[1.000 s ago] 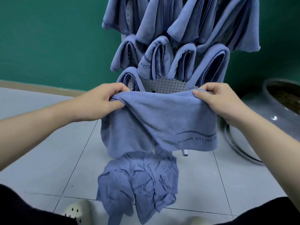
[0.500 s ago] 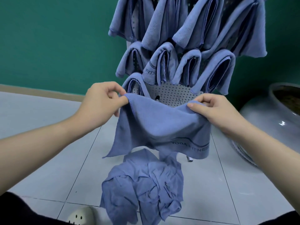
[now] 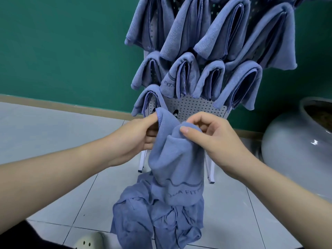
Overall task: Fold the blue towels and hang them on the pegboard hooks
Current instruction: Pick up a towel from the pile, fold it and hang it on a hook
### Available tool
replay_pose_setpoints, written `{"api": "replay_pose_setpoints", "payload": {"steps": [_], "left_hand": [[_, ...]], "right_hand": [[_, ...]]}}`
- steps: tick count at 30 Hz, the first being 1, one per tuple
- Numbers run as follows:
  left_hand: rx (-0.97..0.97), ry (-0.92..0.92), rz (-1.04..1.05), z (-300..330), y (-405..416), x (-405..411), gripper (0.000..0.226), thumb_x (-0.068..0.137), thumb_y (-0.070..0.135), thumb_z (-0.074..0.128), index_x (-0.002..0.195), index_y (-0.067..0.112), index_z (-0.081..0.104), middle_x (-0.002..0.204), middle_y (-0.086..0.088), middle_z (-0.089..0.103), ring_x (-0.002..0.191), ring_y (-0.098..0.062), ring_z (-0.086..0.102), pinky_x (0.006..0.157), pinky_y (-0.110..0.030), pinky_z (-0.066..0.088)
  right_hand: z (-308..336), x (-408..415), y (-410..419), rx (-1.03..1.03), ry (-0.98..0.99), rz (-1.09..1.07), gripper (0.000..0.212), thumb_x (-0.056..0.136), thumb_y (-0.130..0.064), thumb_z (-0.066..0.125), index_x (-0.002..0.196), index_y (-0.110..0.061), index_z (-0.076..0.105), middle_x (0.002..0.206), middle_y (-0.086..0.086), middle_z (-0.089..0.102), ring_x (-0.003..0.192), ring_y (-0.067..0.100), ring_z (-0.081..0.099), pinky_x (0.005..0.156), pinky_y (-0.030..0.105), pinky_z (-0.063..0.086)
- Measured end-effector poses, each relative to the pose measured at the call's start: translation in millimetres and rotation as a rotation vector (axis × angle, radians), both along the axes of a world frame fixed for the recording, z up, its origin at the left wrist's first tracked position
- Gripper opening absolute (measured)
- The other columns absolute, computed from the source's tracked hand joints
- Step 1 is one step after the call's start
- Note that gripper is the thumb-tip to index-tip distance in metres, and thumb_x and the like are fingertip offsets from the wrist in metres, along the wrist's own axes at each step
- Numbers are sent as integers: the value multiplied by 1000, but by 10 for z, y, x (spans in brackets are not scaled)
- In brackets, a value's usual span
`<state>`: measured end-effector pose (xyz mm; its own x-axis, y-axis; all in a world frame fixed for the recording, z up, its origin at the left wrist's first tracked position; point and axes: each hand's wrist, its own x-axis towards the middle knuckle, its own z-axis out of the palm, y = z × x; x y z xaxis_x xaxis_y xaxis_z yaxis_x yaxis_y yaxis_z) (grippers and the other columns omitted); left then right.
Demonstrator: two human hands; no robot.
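The left hand (image 3: pixel 142 135) pinches the upper edge of a blue towel (image 3: pixel 172 162) between thumb and curled fingers, and the right hand (image 3: pixel 215 139) grips the same towel's gathered top just beside it, thumb pressed on the fabric and fingers bent round it. The two hands sit close together directly in front of the pegboard (image 3: pixel 194 107), at its bare lower part. The towel hangs from them in a doubled fold, its printed band with lettering near the bottom. Below the pegboard, a heap of crumpled towels (image 3: pixel 158 220) lies on the tiled floor (image 3: pixel 53 133). Folded towels (image 3: pixel 212 51) hang in rows across the upper pegboard. A large grey ceramic jar (image 3: pixel 294 151) stands right of the pegboard, and a pale shoe (image 3: pixel 88 241) shows at the bottom edge.
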<state>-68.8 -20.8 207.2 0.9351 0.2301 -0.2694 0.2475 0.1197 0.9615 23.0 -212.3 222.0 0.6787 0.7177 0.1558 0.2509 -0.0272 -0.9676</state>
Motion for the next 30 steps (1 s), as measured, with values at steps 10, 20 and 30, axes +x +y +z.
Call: {"api": "replay_pose_setpoints", "payload": {"steps": [10, 20, 30], "left_hand": [[87, 39, 51, 1, -51, 35, 10, 96, 17, 66, 94, 8, 68, 104, -15, 75, 87, -17, 66, 80, -31, 51], [43, 132, 191, -37, -56, 23, 13, 98, 30, 66, 90, 20, 63, 85, -5, 65, 79, -20, 62, 82, -36, 50], [-206, 27, 31, 23, -168, 15, 24, 99, 26, 63, 112, 12, 77, 110, -8, 78, 102, -21, 74, 95, -38, 58]], "right_hand": [[-130, -116, 3, -43, 43, -77, 10, 90, -7, 76, 82, -10, 71, 79, -3, 68, 75, 11, 59, 76, 26, 46], [-128, -22, 18, 69, 170, -463, 4, 93, -16, 75, 89, -16, 75, 78, -8, 71, 74, 3, 61, 74, 22, 48], [-167, -262, 132, 46, -112, -155, 20, 88, 3, 75, 82, -15, 82, 101, -3, 78, 100, 8, 72, 90, 23, 54]]}}
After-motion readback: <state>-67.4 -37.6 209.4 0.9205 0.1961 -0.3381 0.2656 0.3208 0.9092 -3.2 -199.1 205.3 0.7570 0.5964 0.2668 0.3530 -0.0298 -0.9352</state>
